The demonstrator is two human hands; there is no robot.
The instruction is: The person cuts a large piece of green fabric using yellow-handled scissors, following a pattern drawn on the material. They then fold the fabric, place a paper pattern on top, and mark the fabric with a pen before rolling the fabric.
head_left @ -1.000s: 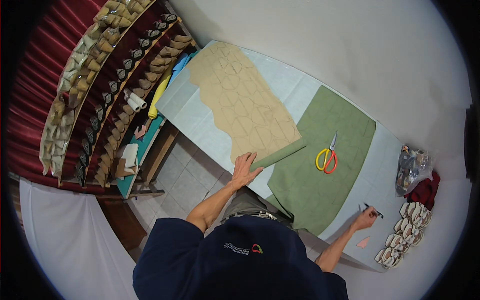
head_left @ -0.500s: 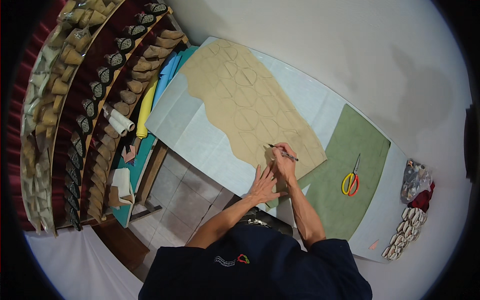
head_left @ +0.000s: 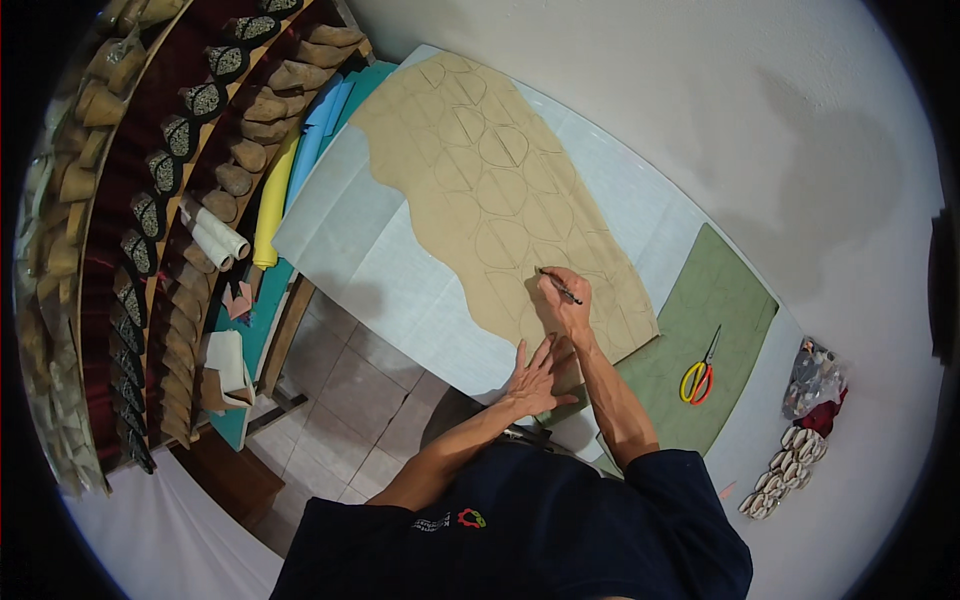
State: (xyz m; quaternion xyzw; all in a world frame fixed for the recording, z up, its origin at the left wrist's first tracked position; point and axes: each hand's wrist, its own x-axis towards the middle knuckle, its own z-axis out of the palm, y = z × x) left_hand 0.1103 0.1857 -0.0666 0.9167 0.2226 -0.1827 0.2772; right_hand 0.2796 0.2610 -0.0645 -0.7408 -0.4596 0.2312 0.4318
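A large tan sheet [head_left: 410, 205], possibly leather, lies on the table with one wavy edge. Rows of rounded outlines, many with a line across, are drawn over it. In my right hand [head_left: 570, 308] is a dark pen [head_left: 563, 289], held in a writing grip with its tip at the sheet near the lowest outlines. My left hand [head_left: 537, 384] rests flat with fingers spread at the sheet's near edge, just left of the right wrist. Whether anything lies under its palm I cannot tell.
A green sheet [head_left: 715, 300] lies to the right, with red-and-yellow-handled scissors [head_left: 697, 381] on it. Beyond are a plastic bag [head_left: 815, 380] and bundled white-and-dark pieces [head_left: 785, 472]. At left stand shelves of shoe lasts [head_left: 233, 180], dark patterned shoes [head_left: 180, 135] and a yellow roll [head_left: 273, 205].
The view has shifted slightly. My right hand has moved the pen a little up the sheet, and the pen is tilted differently. My left hand stays spread at the near edge.
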